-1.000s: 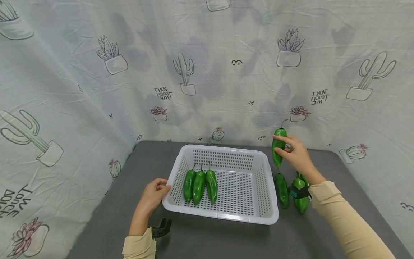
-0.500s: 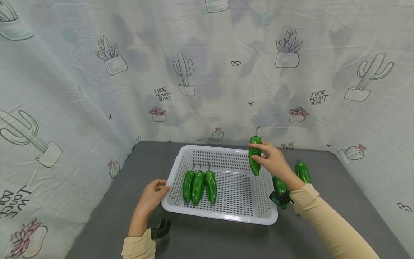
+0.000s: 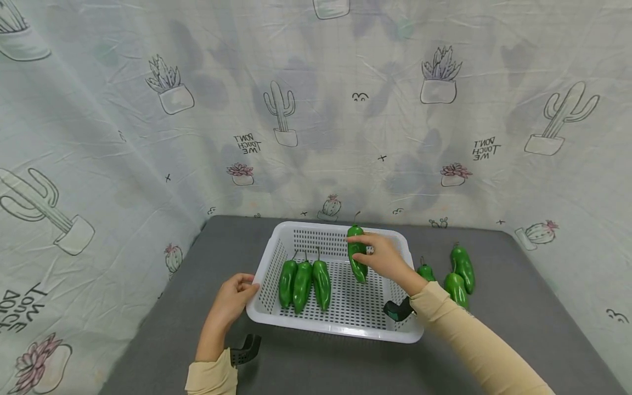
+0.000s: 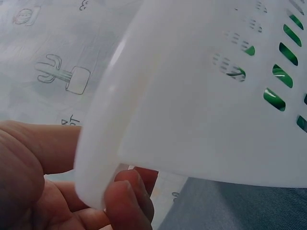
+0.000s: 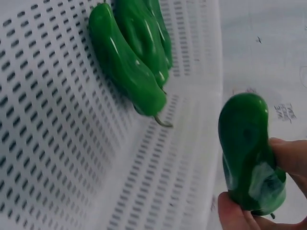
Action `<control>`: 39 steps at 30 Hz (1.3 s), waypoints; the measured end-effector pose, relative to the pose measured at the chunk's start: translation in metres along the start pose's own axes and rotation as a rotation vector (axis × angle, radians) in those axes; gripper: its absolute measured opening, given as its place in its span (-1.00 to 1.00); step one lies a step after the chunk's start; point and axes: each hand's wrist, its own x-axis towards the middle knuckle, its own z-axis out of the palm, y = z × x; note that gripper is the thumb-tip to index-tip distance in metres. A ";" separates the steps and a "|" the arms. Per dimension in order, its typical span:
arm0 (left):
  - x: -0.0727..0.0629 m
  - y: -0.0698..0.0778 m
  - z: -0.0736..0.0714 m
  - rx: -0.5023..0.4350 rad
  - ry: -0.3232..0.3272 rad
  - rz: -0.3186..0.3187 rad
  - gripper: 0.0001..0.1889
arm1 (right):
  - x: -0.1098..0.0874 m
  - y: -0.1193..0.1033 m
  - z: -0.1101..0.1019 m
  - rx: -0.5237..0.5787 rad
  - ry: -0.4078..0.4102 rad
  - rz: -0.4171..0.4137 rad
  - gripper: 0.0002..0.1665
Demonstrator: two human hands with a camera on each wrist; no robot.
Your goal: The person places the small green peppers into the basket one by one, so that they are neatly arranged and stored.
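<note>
My right hand (image 3: 387,260) pinches a green pepper (image 3: 356,253) between thumb and fingers, stem up, over the right half of a white perforated basket (image 3: 340,328). In the right wrist view the same held pepper (image 5: 247,143) hangs beside the basket wall. Three green peppers lie side by side in the basket's left half, among them a middle pepper (image 3: 302,285). At the left rim my left hand (image 3: 234,296) grips the basket edge; the left wrist view shows its fingers (image 4: 127,203) curled under the rim (image 4: 96,158).
Several green peppers, including one long pepper (image 3: 462,267), lie on the grey table (image 3: 513,312) right of the basket, partly behind my right forearm. A patterned cloth (image 3: 326,109) hangs behind the table and along its sides.
My right hand has carried the held pepper leftward and down, from above the peppers on the right to over the basket. The left hand stays on the rim.
</note>
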 end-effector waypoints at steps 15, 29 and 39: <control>0.002 -0.001 0.000 -0.003 0.002 -0.017 -0.69 | 0.017 -0.005 0.039 -0.043 -0.163 0.092 -0.58; 0.003 -0.001 0.000 -0.007 -0.002 -0.016 -0.69 | 0.022 0.000 0.059 -0.152 -0.257 0.123 -0.60; 0.002 -0.001 0.000 -0.015 0.000 -0.020 -0.69 | 0.026 0.001 0.067 -0.159 -0.289 0.135 -0.58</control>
